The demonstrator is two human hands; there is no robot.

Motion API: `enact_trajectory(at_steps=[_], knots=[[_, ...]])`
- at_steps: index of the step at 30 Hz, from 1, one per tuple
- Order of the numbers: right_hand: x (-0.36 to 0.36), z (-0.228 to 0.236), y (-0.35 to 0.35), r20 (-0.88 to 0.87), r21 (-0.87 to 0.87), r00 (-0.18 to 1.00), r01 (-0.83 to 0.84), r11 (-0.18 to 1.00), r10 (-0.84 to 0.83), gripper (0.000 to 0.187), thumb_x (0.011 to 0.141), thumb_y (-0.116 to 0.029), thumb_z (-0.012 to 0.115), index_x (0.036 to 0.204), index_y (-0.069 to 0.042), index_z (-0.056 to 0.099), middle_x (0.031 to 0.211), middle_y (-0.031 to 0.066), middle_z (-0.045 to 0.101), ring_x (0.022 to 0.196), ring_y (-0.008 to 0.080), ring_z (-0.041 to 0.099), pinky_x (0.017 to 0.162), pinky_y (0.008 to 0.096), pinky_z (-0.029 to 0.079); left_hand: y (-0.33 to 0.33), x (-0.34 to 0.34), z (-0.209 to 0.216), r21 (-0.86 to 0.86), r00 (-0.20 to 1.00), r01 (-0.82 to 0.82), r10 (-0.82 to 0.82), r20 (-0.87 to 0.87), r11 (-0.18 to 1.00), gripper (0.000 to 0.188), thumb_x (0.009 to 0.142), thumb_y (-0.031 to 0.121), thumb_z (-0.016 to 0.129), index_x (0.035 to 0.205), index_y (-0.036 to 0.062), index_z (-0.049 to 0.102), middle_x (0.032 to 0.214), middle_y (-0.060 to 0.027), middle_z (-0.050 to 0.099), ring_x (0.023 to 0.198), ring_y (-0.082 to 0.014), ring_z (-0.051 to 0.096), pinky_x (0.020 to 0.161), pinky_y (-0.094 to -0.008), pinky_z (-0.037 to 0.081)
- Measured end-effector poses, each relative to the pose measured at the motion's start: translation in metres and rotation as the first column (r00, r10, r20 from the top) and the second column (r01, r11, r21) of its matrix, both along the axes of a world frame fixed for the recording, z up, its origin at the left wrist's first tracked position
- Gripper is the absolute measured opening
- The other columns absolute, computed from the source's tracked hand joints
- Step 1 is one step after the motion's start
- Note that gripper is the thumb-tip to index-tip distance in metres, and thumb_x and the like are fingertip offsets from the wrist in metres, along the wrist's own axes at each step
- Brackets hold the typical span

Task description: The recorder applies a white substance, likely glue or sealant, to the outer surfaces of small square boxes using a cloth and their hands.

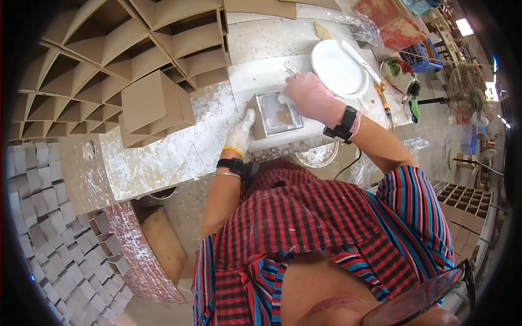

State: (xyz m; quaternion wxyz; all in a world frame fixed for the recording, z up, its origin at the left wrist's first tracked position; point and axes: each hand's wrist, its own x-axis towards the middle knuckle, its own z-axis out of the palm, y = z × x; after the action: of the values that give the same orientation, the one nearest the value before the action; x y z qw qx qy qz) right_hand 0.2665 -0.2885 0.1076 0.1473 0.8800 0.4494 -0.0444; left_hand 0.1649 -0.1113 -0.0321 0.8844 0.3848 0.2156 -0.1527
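The 2 hands are working at a small open box (259, 118), which is sitting on the desk (157, 161) before the person, its inside showing a patchy whitish coat. The left hand (242, 130), in a whitened glove, is resting against the box's left side; its fingers are partly hidden, so I cannot tell how firmly they are gripping. The right hand (311, 96), in a pink glove, is reaching over the box's far right corner with its fingers bunched; I cannot tell what they are pinching. Just beyond the right hand, a round white dish (338, 69) is lying near an orange-handled tool (384, 102). To the left, a brown carton (147, 101) is standing before a grid (106, 35) of open compartments. Grey blocks (68, 239) are filling the lower left.
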Motion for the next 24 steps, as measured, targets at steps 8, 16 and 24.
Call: enact_trajectory(at_steps=[8, 16, 24], knots=[[0.002, 0.002, 0.005, 0.034, -0.043, 0.995, -0.092, 0.995, 0.093, 0.015, 0.076, -0.014, 0.062, 0.09, -0.013, 0.067, 0.094, 0.0069, 0.06, 0.087, 0.0248, 0.062, 0.075, 0.0362, 0.047, 0.002, -0.004, 0.002, 0.035, 1.0, -0.031, 0.031, 0.0, 0.999, 0.06, 0.093, 0.038, 0.058, 0.141, 0.0085, 0.038, 0.132, -0.0085, 0.05, 0.116, -0.0215, 0.052, 0.096, -0.0366, 0.046], [-0.033, 0.003, -0.009, 0.047, -0.186, 0.999, 0.019, 0.982, -0.011, 0.012, 0.075, -0.014, 0.062, 0.085, -0.008, 0.066, 0.084, 0.0072, 0.061, 0.08, 0.0216, 0.062, 0.066, 0.0328, 0.046, 0.001, -0.004, -0.025, 0.205, 0.998, 0.03, -0.041, 0.054, 0.978, 0.072, 0.092, 0.044, 0.058, 0.147, 0.0076, 0.029, 0.139, -0.0137, 0.045, 0.124, -0.0195, 0.045, 0.101, -0.0285, 0.037], [-0.017, 0.009, 0.009, -0.145, 0.155, 0.958, 0.267, 0.951, -0.246, 0.024, 0.078, -0.02, 0.062, 0.097, -0.007, 0.066, 0.093, 0.0106, 0.065, 0.093, 0.0255, 0.062, 0.078, 0.0383, 0.049, 0.0, -0.002, -0.018, 0.079, 1.0, 0.012, -0.014, 0.026, 0.997, 0.07, 0.092, 0.042, 0.058, 0.146, 0.0091, 0.03, 0.138, -0.0114, 0.046, 0.123, -0.0193, 0.045, 0.099, -0.0303, 0.039]])
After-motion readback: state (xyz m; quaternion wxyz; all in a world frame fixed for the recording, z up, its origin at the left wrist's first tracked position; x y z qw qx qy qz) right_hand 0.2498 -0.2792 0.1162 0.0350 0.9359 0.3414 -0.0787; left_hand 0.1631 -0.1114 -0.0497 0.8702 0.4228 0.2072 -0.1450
